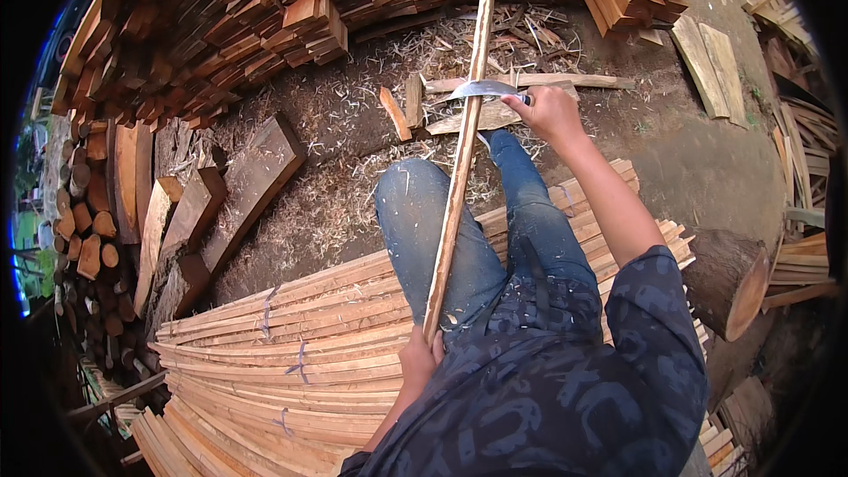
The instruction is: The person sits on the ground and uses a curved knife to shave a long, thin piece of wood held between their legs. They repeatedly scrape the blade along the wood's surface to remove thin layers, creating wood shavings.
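A long, thin wooden strip runs from my lap up past the top of the view, lying over my thigh. Its near end is gripped by my left hand, close to my waist. My right hand is closed round the handle of a knife with a curved, shiny blade. The blade lies across the strip, well ahead of my knees. Most of the knife's handle is hidden in my fingers.
Tied bundles of wooden strips lie beneath and beside me. Stacked timber lines the far side; thick planks and small logs stand left. Shavings and offcuts litter the ground. A log and boards lie right.
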`<state>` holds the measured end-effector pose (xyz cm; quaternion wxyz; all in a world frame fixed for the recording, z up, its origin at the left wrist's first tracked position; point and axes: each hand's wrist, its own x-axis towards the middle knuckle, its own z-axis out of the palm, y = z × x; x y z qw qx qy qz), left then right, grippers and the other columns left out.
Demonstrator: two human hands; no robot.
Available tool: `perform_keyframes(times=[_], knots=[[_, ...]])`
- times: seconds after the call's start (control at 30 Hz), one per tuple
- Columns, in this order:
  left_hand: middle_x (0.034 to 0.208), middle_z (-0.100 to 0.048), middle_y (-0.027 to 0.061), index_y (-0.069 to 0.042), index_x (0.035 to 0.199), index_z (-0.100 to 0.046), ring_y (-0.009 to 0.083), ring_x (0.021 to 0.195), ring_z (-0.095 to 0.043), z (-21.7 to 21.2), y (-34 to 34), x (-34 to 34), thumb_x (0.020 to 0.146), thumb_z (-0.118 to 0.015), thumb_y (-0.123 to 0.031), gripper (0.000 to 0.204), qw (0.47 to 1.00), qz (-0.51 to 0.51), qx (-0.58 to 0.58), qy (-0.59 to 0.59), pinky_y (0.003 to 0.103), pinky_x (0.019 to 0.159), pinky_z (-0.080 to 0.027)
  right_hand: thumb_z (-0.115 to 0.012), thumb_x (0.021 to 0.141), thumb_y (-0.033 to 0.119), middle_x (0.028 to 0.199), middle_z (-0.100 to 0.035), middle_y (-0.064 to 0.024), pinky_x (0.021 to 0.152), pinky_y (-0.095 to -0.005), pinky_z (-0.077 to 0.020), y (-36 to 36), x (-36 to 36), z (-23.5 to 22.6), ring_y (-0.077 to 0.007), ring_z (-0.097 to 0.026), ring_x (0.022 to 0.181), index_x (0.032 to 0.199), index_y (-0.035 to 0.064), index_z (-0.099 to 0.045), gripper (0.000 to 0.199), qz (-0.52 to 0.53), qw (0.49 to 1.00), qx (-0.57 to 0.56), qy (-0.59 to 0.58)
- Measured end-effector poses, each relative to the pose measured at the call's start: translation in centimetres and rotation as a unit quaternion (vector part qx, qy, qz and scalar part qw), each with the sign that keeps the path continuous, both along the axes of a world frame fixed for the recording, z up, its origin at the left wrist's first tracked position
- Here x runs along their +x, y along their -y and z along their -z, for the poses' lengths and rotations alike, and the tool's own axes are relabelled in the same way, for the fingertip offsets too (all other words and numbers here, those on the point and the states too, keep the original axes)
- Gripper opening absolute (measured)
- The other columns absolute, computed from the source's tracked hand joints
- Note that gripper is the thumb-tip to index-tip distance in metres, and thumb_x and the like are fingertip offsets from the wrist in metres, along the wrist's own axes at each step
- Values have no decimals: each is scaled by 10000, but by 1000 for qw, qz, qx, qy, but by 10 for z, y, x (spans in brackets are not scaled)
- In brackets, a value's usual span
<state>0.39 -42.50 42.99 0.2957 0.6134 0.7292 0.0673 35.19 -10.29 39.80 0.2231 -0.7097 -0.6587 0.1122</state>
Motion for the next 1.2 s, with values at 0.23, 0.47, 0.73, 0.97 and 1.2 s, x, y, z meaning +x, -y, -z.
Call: perform_keyframes(times=[0.23, 0.47, 0.73, 0.97, 1.2], knots=[[685, -584, 269, 0, 958, -509, 478, 644, -581, -5, 6, 1, 882, -618, -235, 270, 1000, -21, -18, 9, 520, 561, -444, -405, 807, 788, 492, -571, -118, 468, -378, -506, 53, -39, -24, -270, -632, 496, 604, 58, -611, 785, -247, 960, 8, 128], [703, -594, 261, -13, 924, -513, 473, 662, -588, -4, -2, 7, 872, -640, -240, 266, 1000, -15, -5, -24, 518, 569, -445, -421, 841, 752, 630, -628, -233, 601, -456, -515, -58, 51, -17, -378, -653, 644, 632, -29, -636, 837, 143, 988, -14, -47], [671, -575, 238, -24, 891, -480, 444, 651, -597, -4, 3, 5, 858, -663, -232, 279, 999, -41, -3, 14, 471, 568, -444, -553, 859, 611, 613, -579, -274, 616, -475, -468, 102, -31, 64, -428, -614, 635, 645, -68, -605, 713, 121, 949, -180, -228], [717, -594, 248, -12, 1006, -538, 449, 690, -598, -8, 0, -1, 871, -641, -294, 329, 996, -54, -22, 74, 479, 597, -457, -620, 880, 439, 816, -639, -266, 734, -448, -473, 145, -44, 106, -418, -636, 815, 952, -54, -624, 498, 127, 912, -198, -337], [691, -592, 255, -4, 942, -525, 458, 673, -594, -16, -2, -2, 840, -684, -336, 383, 996, -50, -20, 75, 485, 581, -454, -596, 924, 331, 586, -538, -144, 539, -397, -411, 88, -44, 34, -286, -539, 540, 838, -21, -550, 366, 117, 926, 18, -359]])
